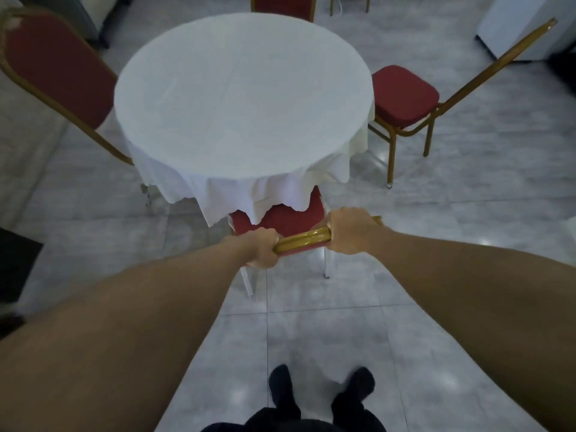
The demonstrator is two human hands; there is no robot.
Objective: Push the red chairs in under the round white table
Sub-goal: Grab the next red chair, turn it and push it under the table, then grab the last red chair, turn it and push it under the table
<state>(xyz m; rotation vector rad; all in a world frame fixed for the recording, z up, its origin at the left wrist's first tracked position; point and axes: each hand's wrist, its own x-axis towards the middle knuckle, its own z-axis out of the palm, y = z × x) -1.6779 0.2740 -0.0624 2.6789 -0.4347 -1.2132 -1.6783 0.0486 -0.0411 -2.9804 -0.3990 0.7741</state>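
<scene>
A round table point(243, 98) under a white cloth fills the upper middle of the view. Directly in front of me a red chair point(283, 218) with a gold frame has its seat partly under the hanging cloth. My left hand point(261, 249) and my right hand point(350, 230) both grip the gold top rail of its backrest. A second red chair point(403, 96) stands at the table's right with its seat edge near the cloth. A third red chair point(59, 67) stands at the left, its backrest toward me. A fourth chair's point(283, 6) back shows beyond the far edge.
Grey tiled floor point(436, 244) surrounds the table. A white cabinet point(523, 26) stands at the far right, and a dark object point(17, 263) lies at the left edge. My dark shoes point(321, 391) are on the tiles below my arms.
</scene>
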